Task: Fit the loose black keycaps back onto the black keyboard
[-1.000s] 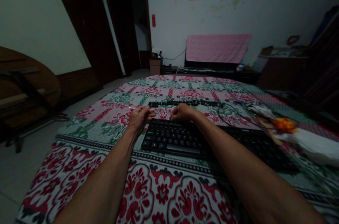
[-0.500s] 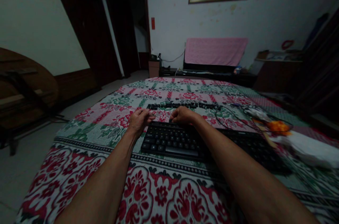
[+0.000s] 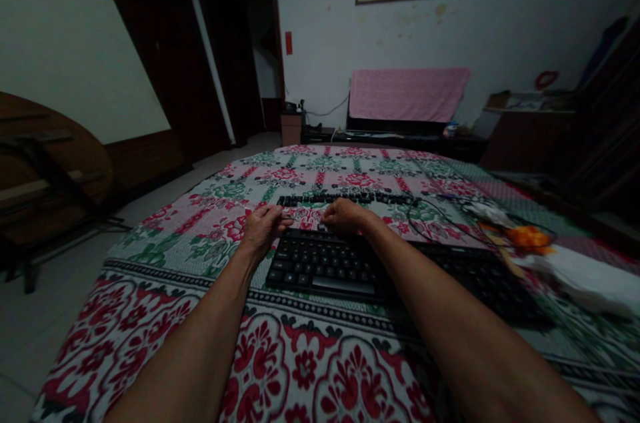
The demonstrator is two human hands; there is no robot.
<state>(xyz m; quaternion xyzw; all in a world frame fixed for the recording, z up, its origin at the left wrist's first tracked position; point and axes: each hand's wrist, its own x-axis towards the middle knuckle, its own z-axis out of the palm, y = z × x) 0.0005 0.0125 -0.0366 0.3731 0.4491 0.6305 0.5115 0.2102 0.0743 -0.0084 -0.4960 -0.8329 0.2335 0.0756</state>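
Observation:
A black keyboard point(image 3: 325, 266) lies on a round table under a red, green and white floral cloth point(image 3: 280, 363). My left hand point(image 3: 261, 228) rests at the keyboard's far left corner. Its fingers are curled together and point right, and whatever they hold is hidden. My right hand point(image 3: 344, 215) is closed in a pinch over the keyboard's far edge near the top row, knuckles up. Just beyond both hands, a row of loose black keycaps point(image 3: 350, 198) lies on the cloth.
A black cable point(image 3: 425, 217) loops to the right of the keycaps. Further right lie an orange object point(image 3: 529, 237) and a white cloth point(image 3: 585, 279). A dark folded table point(image 3: 45, 169) stands at the left. A pink-covered unit point(image 3: 407, 93) stands against the far wall.
Both hands stay at the keyboard's far edge. The right hand has shifted slightly on the top row. The view has tilted a little.

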